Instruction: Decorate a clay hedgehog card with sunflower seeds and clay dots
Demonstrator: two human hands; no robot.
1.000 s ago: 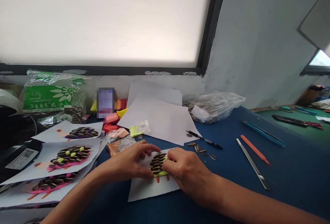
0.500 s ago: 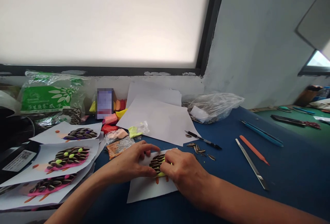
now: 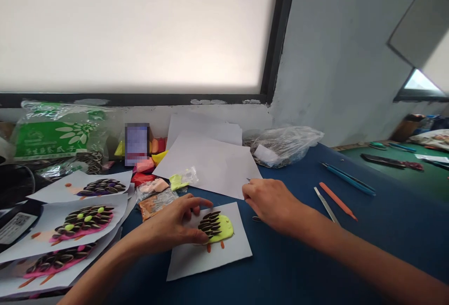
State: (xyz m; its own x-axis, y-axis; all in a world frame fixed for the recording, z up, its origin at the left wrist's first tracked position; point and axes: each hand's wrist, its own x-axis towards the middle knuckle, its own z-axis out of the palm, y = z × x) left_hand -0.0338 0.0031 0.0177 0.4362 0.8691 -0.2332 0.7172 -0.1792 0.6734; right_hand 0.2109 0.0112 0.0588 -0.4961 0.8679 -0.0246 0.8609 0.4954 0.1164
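Observation:
A white paper card (image 3: 229, 254) lies on the blue table, bearing a yellow-green clay shape (image 3: 226, 229) with two small orange legs below it. Rows of striped sunflower seeds (image 3: 210, 224) cover the left part of that clay. My left hand (image 3: 182, 223) rests on the card's left side, thumb and forefinger spread around the seeded end. To the right of the card, my right hand (image 3: 271, 202) is closed and turned down over the loose seeds and the pen; its fingertips are hidden, so what they hold is unclear. One loose seed (image 3: 257, 219) shows below it.
Finished-looking seed-and-clay cards (image 3: 87, 223) are stacked at left. Clay packets (image 3: 154, 185), white sheets (image 3: 206, 160) and a plastic bag of seeds (image 3: 284, 146) line the back. Tweezers (image 3: 326, 204), an orange tool (image 3: 338, 201) and a blue tool (image 3: 349, 178) lie at right.
My right hand has left the clay shape and moved right and up to the loose seeds, uncovering the clay's bare right part. My left hand stays on the card; the view has shifted slightly.

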